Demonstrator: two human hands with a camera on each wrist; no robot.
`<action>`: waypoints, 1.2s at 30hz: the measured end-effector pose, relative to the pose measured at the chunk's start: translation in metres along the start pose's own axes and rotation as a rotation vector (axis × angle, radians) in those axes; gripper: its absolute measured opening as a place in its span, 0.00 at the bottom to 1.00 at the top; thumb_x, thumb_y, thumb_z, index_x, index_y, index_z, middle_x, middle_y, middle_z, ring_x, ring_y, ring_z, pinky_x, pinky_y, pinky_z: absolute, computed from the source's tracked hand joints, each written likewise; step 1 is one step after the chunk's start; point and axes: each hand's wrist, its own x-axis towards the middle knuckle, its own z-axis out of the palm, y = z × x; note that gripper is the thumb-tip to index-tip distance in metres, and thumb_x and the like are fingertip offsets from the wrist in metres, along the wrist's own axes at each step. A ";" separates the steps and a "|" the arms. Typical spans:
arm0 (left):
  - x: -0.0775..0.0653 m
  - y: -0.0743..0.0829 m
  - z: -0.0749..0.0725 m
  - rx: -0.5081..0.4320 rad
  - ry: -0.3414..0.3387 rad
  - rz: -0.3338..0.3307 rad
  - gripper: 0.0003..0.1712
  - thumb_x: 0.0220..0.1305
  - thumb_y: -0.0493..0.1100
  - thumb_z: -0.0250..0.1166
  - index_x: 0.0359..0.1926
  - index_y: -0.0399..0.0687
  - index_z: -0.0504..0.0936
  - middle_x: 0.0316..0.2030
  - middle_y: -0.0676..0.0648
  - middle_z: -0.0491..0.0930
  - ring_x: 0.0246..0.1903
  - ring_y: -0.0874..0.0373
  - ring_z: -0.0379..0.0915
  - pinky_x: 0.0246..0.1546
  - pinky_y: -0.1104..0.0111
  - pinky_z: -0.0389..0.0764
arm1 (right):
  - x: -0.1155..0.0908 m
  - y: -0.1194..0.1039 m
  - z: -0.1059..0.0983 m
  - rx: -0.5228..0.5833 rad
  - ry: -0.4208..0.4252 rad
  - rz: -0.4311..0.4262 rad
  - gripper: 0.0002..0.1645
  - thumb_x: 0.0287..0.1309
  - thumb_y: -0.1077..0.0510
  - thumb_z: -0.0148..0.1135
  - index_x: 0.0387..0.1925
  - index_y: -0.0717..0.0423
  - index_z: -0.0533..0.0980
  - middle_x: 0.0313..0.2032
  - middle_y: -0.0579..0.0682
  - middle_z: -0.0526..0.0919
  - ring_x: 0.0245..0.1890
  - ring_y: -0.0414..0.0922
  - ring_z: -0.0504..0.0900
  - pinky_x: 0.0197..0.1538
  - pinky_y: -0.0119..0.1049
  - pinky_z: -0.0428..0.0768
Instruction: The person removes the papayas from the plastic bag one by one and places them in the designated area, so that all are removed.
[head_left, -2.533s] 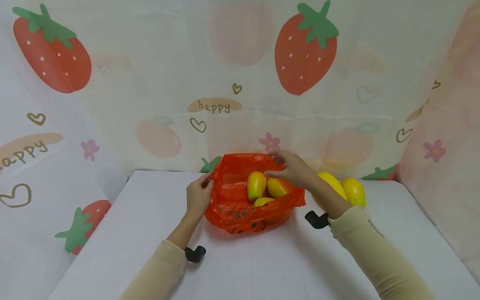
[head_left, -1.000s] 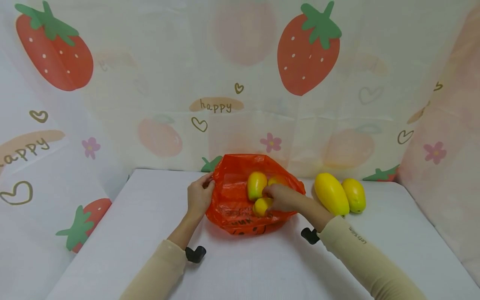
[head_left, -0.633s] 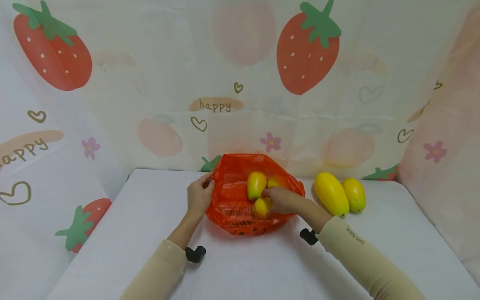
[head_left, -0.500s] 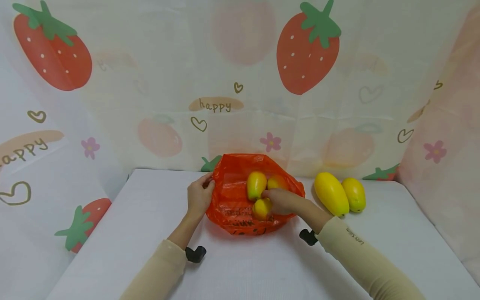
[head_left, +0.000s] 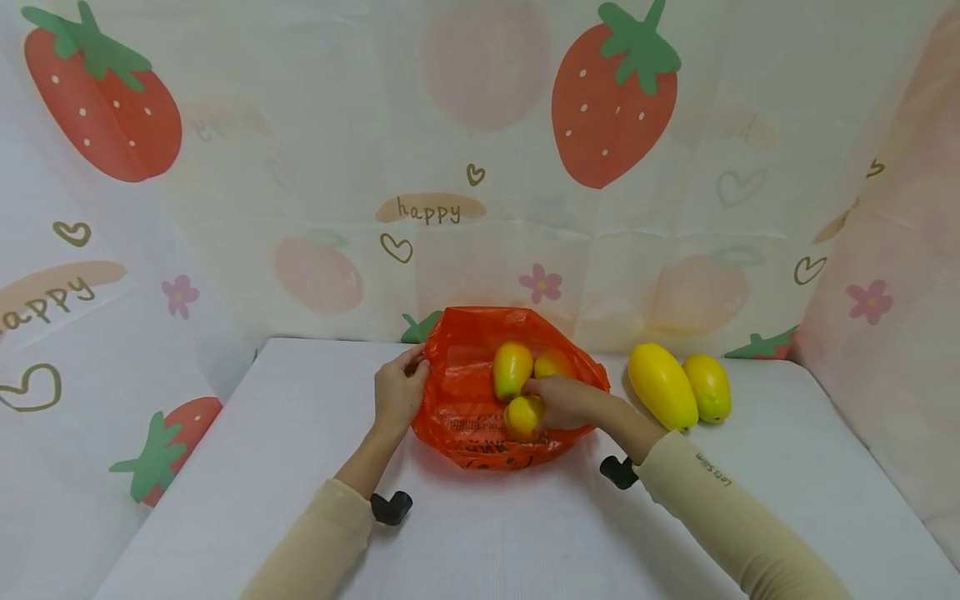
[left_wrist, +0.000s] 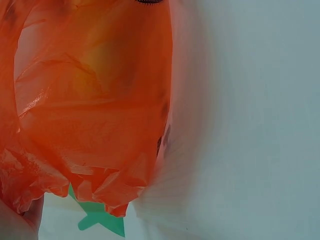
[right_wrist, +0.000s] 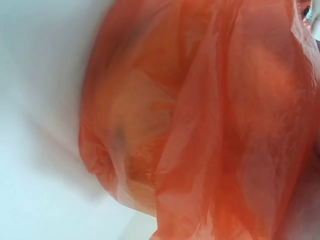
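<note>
"Two hands, one red bag (head_left: 465, 379): what have you got in each?"

"Your left hand (head_left: 397, 393) pinches the bag's rim at ten o'clock. Your right hand (head_left: 566, 402), in over the rim at three, grips the near yellow fruit (head_left: 523, 419); its fingertips are hidden."

"And your room?"

"From that fruit, red plastic stretches toward nine; a green-tipped fruit (head_left: 513, 371) sits at twelve, an orange-tinged fruit (head_left: 553, 362) at one. Outside, a long fruit (head_left: 663, 386) and a shorter fruit (head_left: 708, 388) lie near the rim, at three. White table (head_left: 487, 533) spreads toward six."

White table (head_left: 480, 533): red plastic bag (head_left: 465, 379); at right, large yellow fruit (head_left: 662, 387) beside smaller fruit (head_left: 708, 388).
</note>
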 end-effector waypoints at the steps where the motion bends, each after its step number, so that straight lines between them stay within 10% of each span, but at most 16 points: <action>1: 0.000 0.000 0.000 0.003 0.001 0.000 0.18 0.68 0.37 0.59 0.56 0.38 0.81 0.44 0.36 0.85 0.41 0.46 0.82 0.47 0.56 0.85 | 0.000 0.000 -0.001 0.008 0.003 -0.002 0.36 0.49 0.53 0.75 0.60 0.54 0.73 0.52 0.50 0.80 0.53 0.48 0.75 0.66 0.49 0.72; 36: 0.000 0.001 0.000 -0.003 -0.006 0.003 0.18 0.68 0.37 0.58 0.57 0.38 0.80 0.44 0.36 0.85 0.41 0.46 0.83 0.47 0.55 0.85 | -0.022 -0.001 -0.051 0.232 0.198 -0.096 0.39 0.52 0.45 0.71 0.63 0.53 0.69 0.55 0.53 0.78 0.53 0.51 0.75 0.58 0.46 0.79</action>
